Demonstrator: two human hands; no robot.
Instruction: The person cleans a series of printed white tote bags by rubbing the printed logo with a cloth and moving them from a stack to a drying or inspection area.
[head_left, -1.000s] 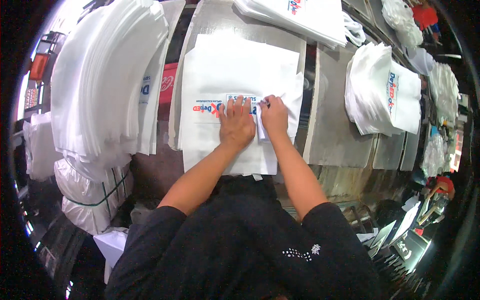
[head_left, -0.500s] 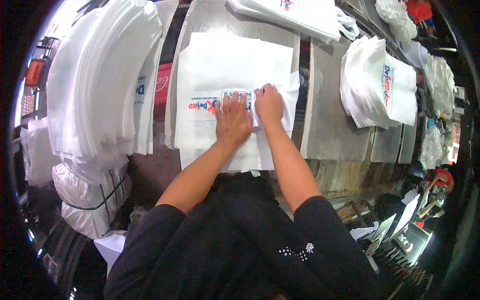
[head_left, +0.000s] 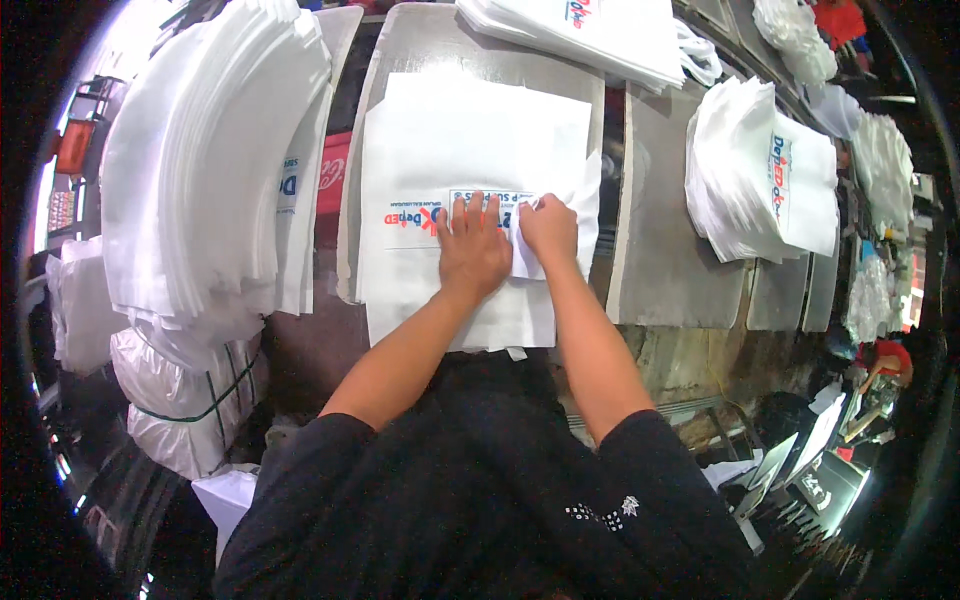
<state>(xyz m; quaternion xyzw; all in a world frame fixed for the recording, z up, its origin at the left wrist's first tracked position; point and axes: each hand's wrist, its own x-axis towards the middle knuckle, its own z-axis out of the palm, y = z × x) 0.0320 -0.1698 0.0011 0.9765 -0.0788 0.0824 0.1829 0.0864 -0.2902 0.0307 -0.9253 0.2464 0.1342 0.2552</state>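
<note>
Right hand (head_left: 549,228) slid nearer body, curled, hold unclear | left hand (head_left: 475,250) splayed on sheet (head_left: 440,140) | stacks (head_left: 190,180) flanking

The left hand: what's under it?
Under the left hand is a white sheet with red and blue print. The part right beneath the hand is covered.

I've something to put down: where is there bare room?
Bare room: the grey right board, left of the fanned white printed stack; the grey middle board, beyond the flat white printed sheets. Crowded: those sheets, under the left hand and right hand.
</note>
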